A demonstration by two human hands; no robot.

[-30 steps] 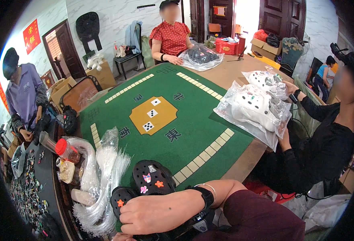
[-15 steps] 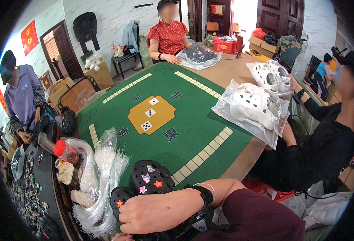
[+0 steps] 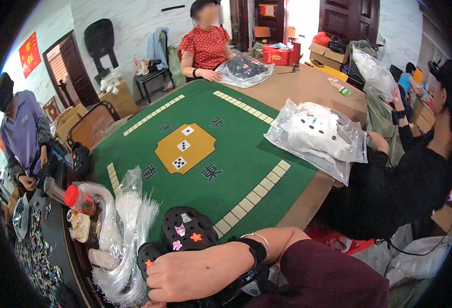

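A pair of black clogs with small coloured charms lies at the near edge of the green-topped table. My right hand crosses over them from the right, its fingers curled together; what they pinch is hidden. Only a sliver of my left hand shows at the lower edge, touching distance below the right fingers, and its grip is out of sight. Beside the clogs, to the left, lies a bundle of thin clear plastic strips, partly in a clear bag.
A red-lidded jar stands left of the strips, near a dark side table strewn with small coloured pieces. Bagged white clogs lie at the right. Three people are around the tables; a bag of black shoes sits at the far side.
The person on the right has lifted one bag of white clogs off the table, away to the far right. The view has shifted slightly; my right hand stays over the black clogs.
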